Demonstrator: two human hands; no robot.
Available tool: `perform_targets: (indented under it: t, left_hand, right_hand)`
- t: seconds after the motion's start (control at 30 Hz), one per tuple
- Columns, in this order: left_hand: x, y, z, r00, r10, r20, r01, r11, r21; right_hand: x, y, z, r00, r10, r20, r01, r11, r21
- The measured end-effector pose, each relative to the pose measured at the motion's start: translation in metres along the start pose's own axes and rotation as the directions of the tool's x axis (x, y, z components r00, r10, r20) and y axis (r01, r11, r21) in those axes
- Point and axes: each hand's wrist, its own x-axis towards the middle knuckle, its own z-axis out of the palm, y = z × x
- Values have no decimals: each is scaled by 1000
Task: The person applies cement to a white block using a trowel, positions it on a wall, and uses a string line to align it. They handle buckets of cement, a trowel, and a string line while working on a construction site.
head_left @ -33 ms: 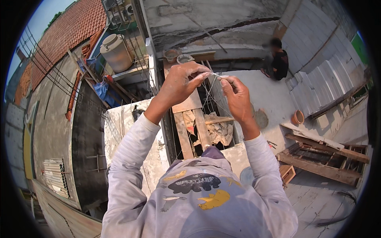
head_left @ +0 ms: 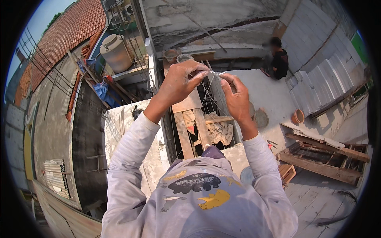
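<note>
Both my hands are raised in front of me over a narrow opening, with a thin white string (head_left: 214, 74) between them. My left hand (head_left: 180, 81) pinches one part of the string between thumb and fingertips. At the other side, my right hand (head_left: 237, 97) holds it between thumb and index finger. The string is looped and crossed between the fingertips; whether it is knotted, I cannot make out. Thin strands of string (head_left: 207, 97) hang below the hands toward the opening.
Wooden planks (head_left: 183, 135) span the opening, with crumpled brown paper (head_left: 220, 133) beside them. A person (head_left: 279, 61) in dark clothes crouches at the far right. Buckets (head_left: 297, 116), a wooden frame (head_left: 321, 162), pale blocks (head_left: 329, 85) and a water tank (head_left: 116, 53) stand around.
The string between my fingertips has spread into a wider, crossed loop. My right index finger and thumb have shifted slightly. My left hand stays nearly where it was.
</note>
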Motion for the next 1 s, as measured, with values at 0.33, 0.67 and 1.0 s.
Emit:
perform_targets:
  t: [0.33,0.67,1.0]
  left_hand:
    - [11,-18,-10,992,124,-37,-119,985,123]
    - [8,-35,-33,920,-355,167,381,909,-169]
    - [5,-69,-28,959,-282,-1,276,939,-203]
  right_hand:
    - [0,22,47,950,-118,-290,127,992,14]
    - [27,25,3,990,-142,8,142,987,-77]
    - [30,17,0,976,-213,-40,206,969,-140]
